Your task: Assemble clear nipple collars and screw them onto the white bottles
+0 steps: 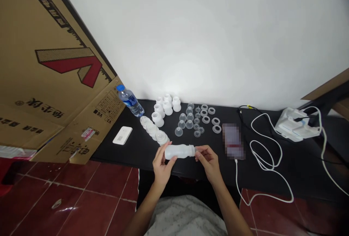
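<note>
Over the black table (141,153)'s near edge: left hand (163,164) wraps a sideways white plastic bottle (178,151) | right hand (209,161) pinches a clear bit (197,150) at its mouth | imo keep that square, bottle steady | clear domes (182,123) farther back

The phone (233,141) at four o'clock is blurred to blocks, the cardboard box (60,94) at ten runs off the edge, and at five fingers (205,149) of the right hand (212,162) partly hide a clear piece (197,149) at the bottle (178,151).

White bottle (178,151) sideways in left fingers (171,162), clear piece (197,149) at one end in right fingers (201,157)
</note>
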Tool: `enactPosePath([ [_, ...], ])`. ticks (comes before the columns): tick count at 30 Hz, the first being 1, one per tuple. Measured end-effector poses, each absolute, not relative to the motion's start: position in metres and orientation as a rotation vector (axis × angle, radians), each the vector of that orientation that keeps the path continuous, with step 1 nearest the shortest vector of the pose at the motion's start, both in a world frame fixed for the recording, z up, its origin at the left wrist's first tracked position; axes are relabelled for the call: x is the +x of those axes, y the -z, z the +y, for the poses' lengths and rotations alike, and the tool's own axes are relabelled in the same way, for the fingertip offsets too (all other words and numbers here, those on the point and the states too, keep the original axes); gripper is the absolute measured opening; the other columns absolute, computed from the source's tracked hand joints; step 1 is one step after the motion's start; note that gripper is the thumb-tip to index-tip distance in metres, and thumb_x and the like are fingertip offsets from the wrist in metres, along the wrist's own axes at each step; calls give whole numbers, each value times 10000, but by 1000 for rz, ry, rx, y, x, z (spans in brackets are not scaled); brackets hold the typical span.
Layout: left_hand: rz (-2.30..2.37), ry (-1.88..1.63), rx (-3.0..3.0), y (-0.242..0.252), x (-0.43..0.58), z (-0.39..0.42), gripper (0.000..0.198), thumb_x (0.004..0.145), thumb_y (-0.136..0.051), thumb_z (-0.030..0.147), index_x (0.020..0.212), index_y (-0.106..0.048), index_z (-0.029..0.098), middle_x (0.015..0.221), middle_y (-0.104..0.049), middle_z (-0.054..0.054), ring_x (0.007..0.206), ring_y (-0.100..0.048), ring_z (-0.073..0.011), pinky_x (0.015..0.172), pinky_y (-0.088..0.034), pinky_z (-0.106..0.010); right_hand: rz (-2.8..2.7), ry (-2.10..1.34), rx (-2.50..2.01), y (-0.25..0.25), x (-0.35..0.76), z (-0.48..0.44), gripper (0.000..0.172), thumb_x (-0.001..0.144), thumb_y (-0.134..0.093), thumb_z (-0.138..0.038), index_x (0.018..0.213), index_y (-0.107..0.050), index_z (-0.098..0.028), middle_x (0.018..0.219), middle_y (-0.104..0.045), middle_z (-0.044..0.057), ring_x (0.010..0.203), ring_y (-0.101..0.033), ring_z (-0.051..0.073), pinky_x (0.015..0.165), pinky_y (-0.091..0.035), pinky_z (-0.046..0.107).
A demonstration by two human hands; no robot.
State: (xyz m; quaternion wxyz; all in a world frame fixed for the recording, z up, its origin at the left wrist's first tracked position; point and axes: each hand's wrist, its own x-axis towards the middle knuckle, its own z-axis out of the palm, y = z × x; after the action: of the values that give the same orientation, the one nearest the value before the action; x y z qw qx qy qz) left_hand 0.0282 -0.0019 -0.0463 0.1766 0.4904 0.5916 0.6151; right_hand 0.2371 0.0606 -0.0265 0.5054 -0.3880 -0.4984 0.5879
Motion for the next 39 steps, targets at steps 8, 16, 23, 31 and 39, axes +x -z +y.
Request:
enactPosePath([
  [8, 1778, -1776, 1308, 41, 28, -2, 447, 1000, -725, 498, 1331, -763, 200, 1202, -784, -139, 1082, -772, -293, 926, -627, -391, -1294, -1410, -862, 28, 236, 60, 213, 918, -860, -426, 1007, -788, -247, 903, -754, 35, 708, -653, 173, 671, -574, 311],
  [16, 1730, -1936, 1038, 44, 31, 1, 468, 866, -878, 498, 1165, -728, 171, 1045, -818, -112, 849, -805, -237, 700, -644, -296, -1301, -1452, -903, 31, 237, 60, 265, 904, -868, -469, 1000, -779, -239, 922, -793, 50, 737, -694, 186, 667, -588, 296],
  [23, 1557, -1975, 1096, 43, 34, 2, 435, 886, -881, 430, 1190, -697, 179, 1136, -825, -151, 1038, -823, -290, 868, -675, -391, -1288, -1470, -984, 31, 237, 61, 359, 914, -835, -549, 869, -742, -205, 685, -738, 22, 604, -646, 169, 609, -546, 290],
  [31, 1564, -1975, 1092, 44, 34, 1, 414, 918, -850, 431, 1205, -688, 180, 1168, -812, -156, 1076, -812, -296, 893, -673, -407, -1355, -1399, -934, 26, 232, 56, 302, 996, -743, -529, 978, -730, -228, 727, -701, 5, 600, -610, 156, 578, -522, 274],
  [39, 1563, -1942, 1098, 43, 35, 1, 443, 903, -865, 434, 1216, -677, 183, 1190, -816, -168, 1089, -811, -299, 879, -679, -399, -1255, -1538, -840, 27, 233, 59, 282, 911, -870, -452, 986, -706, -236, 828, -696, 8, 660, -641, 151, 623, -566, 280],
])
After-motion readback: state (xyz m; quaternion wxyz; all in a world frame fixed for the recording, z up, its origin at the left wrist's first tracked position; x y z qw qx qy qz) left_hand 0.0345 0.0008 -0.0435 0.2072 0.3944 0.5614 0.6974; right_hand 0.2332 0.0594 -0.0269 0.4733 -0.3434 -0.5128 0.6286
